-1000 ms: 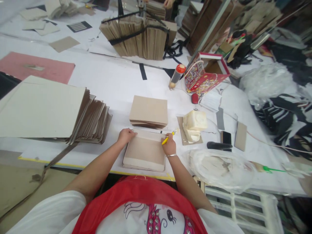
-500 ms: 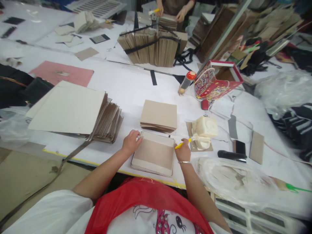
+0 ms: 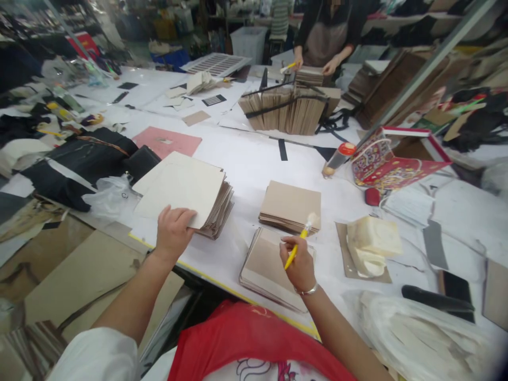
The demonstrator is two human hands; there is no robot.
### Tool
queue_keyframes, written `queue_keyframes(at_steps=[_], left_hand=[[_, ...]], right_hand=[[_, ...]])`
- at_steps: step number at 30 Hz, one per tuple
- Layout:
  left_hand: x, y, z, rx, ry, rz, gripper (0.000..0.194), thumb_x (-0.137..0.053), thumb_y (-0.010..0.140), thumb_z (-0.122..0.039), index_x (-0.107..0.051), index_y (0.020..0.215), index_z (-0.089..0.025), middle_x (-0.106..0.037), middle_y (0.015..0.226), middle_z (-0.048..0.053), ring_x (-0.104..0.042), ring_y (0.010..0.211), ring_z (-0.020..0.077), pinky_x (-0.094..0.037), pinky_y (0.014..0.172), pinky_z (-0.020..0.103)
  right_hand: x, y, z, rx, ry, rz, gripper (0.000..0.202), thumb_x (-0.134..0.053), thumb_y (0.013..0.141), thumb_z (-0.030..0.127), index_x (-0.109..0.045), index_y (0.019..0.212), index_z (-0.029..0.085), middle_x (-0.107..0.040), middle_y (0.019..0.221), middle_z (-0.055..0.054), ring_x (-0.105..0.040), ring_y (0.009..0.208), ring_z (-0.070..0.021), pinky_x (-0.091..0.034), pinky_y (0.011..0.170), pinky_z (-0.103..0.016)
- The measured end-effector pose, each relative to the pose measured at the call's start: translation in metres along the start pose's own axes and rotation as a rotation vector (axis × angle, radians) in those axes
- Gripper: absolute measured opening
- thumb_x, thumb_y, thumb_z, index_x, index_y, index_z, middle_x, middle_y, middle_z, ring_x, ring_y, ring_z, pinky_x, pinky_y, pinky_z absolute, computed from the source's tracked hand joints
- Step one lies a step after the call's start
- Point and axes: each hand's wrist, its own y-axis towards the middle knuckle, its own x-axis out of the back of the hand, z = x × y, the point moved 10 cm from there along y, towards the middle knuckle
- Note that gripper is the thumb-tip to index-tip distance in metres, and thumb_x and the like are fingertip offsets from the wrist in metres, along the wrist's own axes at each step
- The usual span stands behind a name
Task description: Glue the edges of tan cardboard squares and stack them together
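Observation:
My left hand (image 3: 173,233) grips the near right corner of the top pale board (image 3: 182,182) on a large stack at the left. Its thumb is hidden beneath the board. In my right hand (image 3: 298,263) is a yellow-handled brush (image 3: 292,254), bristles up and coated with pale paste. That hand hovers over a stack of boards (image 3: 262,267) near the table's front edge. Just behind stands a second stack of brown boards (image 3: 291,203). A pale block with soft paste (image 3: 373,243) sits on a piece of card to the right.
Banded upright boards (image 3: 286,111) stand farther back, with a person (image 3: 325,37) working behind them. At right are a red patterned bag (image 3: 400,159), a red-capped container (image 3: 339,159) and a plastic bag (image 3: 413,328). Black bags (image 3: 83,164) lie left.
My left hand has moved from the near board stack to the large left stack. My right hand has lifted the brush, bristles now up over the boards. The camera view has turned left and upward.

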Motion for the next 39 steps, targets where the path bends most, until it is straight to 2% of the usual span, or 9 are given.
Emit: queue_keyframes(at_steps=[6,10,14,19,26,30,33,37,39], left_hand=[[0.018,-0.021,-0.057,-0.265,-0.081,-0.073,0.024,-0.048,0.078,-0.017,-0.06,0.097,-0.025,-0.062,0.086,0.006,-0.054,0.085,0.0195,-0.041,0.077,0.035],[0.02,-0.051,-0.126,-0.539,-0.205,-0.069,0.035,-0.05,0.078,-0.014,-0.055,0.11,-0.028,-0.064,0.091,0.004,-0.055,0.086,0.0182,-0.041,0.079,0.035],[-0.008,-0.067,-0.158,-0.578,-0.222,0.037,0.036,-0.046,0.081,-0.014,-0.052,0.115,-0.024,-0.063,0.101,0.007,-0.053,0.097,0.0195,-0.037,0.087,0.038],[-0.072,-0.1,-0.189,-0.662,-0.248,0.219,0.025,-0.042,0.084,-0.015,-0.056,0.105,-0.019,-0.061,0.096,0.007,-0.051,0.089,0.0172,-0.035,0.086,0.037],[-0.149,-0.154,-0.241,-0.787,-0.282,0.589,0.02,-0.05,0.082,-0.029,-0.053,0.098,-0.018,-0.055,0.096,0.006,-0.046,0.089,0.0189,-0.033,0.084,0.035],[-0.157,-0.153,-0.244,-0.788,-0.283,0.668,0.028,-0.056,0.078,-0.036,-0.051,0.098,-0.017,-0.054,0.098,0.006,-0.045,0.091,0.0203,-0.035,0.078,0.033],[-0.151,-0.149,-0.242,-0.76,-0.332,0.663,0.023,-0.055,0.079,-0.036,-0.053,0.092,-0.017,-0.055,0.097,0.006,-0.046,0.09,0.0192,-0.036,0.077,0.032],[-0.137,-0.149,-0.245,-0.708,-0.452,0.618,0.017,-0.043,0.086,-0.027,-0.054,0.079,-0.017,-0.057,0.092,0.004,-0.048,0.085,0.015,-0.037,0.078,0.028],[-0.134,-0.151,-0.252,-0.724,-0.479,0.584,0.017,-0.04,0.086,-0.022,-0.056,0.083,-0.017,-0.058,0.099,0.006,-0.048,0.091,0.0155,-0.036,0.083,0.03]], right_hand=[[-0.051,0.009,0.066,-0.037,0.316,0.209,0.023,-0.048,0.081,0.035,-0.04,0.097,0.021,-0.061,0.085,-0.001,-0.06,0.069,-0.0116,-0.047,0.066,-0.025],[-0.052,0.017,0.074,-0.101,0.307,0.112,0.027,-0.053,0.076,0.037,-0.039,0.093,0.021,-0.054,0.078,0.002,-0.055,0.064,-0.0111,-0.044,0.061,-0.024],[-0.025,-0.001,0.037,-0.131,0.189,0.05,0.021,-0.05,0.078,0.034,-0.039,0.091,0.021,-0.045,0.067,0.005,-0.045,0.055,-0.0098,-0.037,0.055,-0.023],[0.006,-0.062,-0.057,-0.257,-0.001,0.164,0.016,-0.043,0.081,0.032,-0.04,0.091,0.02,-0.041,0.059,0.006,-0.042,0.049,-0.0106,-0.031,0.051,-0.023],[0.01,-0.104,-0.142,-0.362,-0.438,0.311,0.023,-0.044,0.082,0.035,-0.044,0.097,0.017,-0.056,0.065,-0.001,-0.054,0.055,-0.0145,-0.031,0.05,-0.023],[0.018,-0.094,-0.15,-0.367,-0.617,0.323,0.031,-0.046,0.083,0.042,-0.047,0.1,0.016,-0.062,0.074,-0.006,-0.059,0.061,-0.0172,-0.032,0.05,-0.023],[0.054,-0.078,-0.143,-0.385,-0.641,0.203,0.039,-0.041,0.085,0.046,-0.049,0.107,0.015,-0.063,0.073,-0.008,-0.059,0.06,-0.018,-0.034,0.05,-0.024],[0.106,-0.048,-0.117,-0.377,-0.214,-0.05,0.048,-0.031,0.087,0.049,-0.044,0.119,0.015,-0.061,0.069,-0.003,-0.053,0.049,-0.0115,-0.039,0.049,-0.023],[0.101,-0.031,-0.102,-0.374,0.091,-0.042,0.048,-0.03,0.086,0.05,-0.049,0.112,0.015,-0.059,0.067,-0.001,-0.05,0.046,-0.0086,-0.041,0.047,-0.021]])
